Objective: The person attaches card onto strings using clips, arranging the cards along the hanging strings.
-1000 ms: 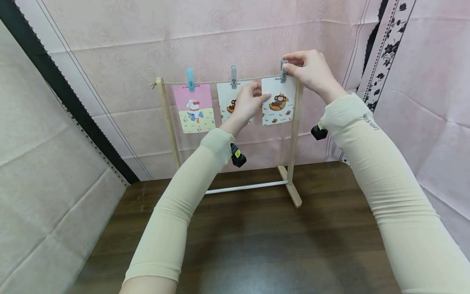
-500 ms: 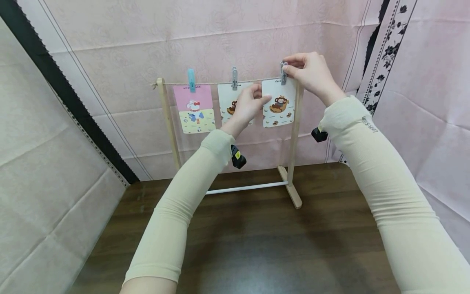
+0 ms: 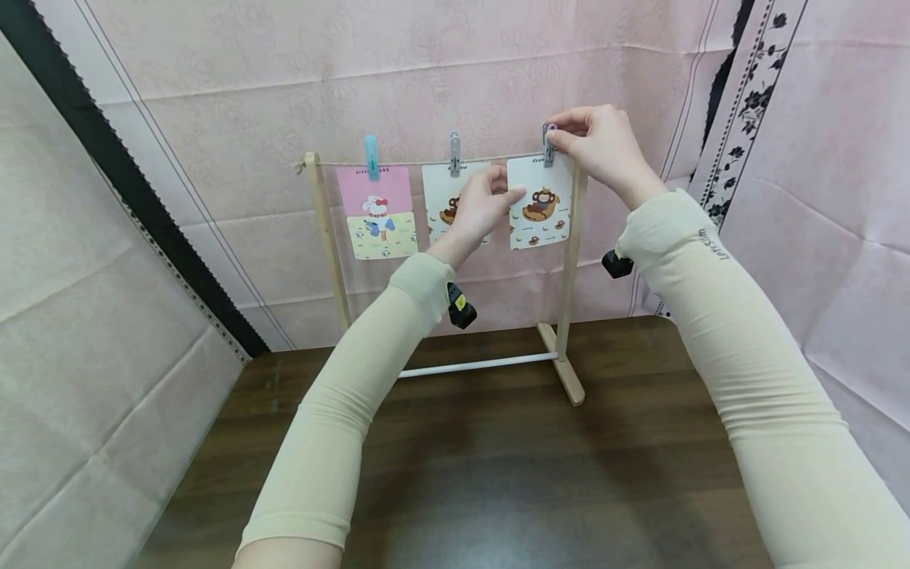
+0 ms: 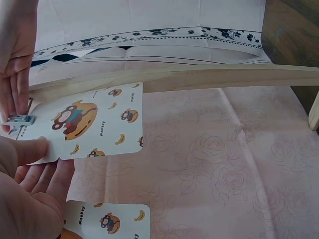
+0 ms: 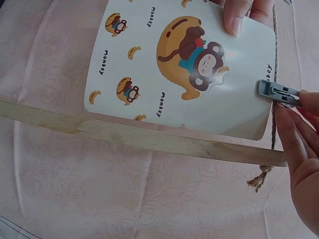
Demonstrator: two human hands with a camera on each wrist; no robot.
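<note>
A white monkey card (image 3: 540,207) hangs at the right end of a rope (image 5: 274,47) strung across a wooden stand. Its left edge is pinched between the thumb and fingers of my left hand (image 3: 478,207). My right hand (image 3: 604,146) pinches a grey clothespin (image 5: 279,93), whose jaws sit over the card's top edge at the rope. Left of it, a second monkey card (image 3: 437,190) hangs from another grey clothespin (image 3: 455,154), partly hidden behind my left hand. A pink and yellow card (image 3: 377,213) hangs farther left under a blue clothespin (image 3: 371,158).
The stand's right post (image 3: 569,276) rises beside the held card, and its foot (image 3: 562,367) rests on the brown table (image 3: 483,474). A white crossbar (image 3: 476,363) runs low between the posts. Pink cloth (image 3: 462,95) hangs close behind the stand.
Both hands keep their grips on the card and the clothespin. The right hand and the clothespin sit slightly lower in the view, and the whole scene has shifted down a little.
</note>
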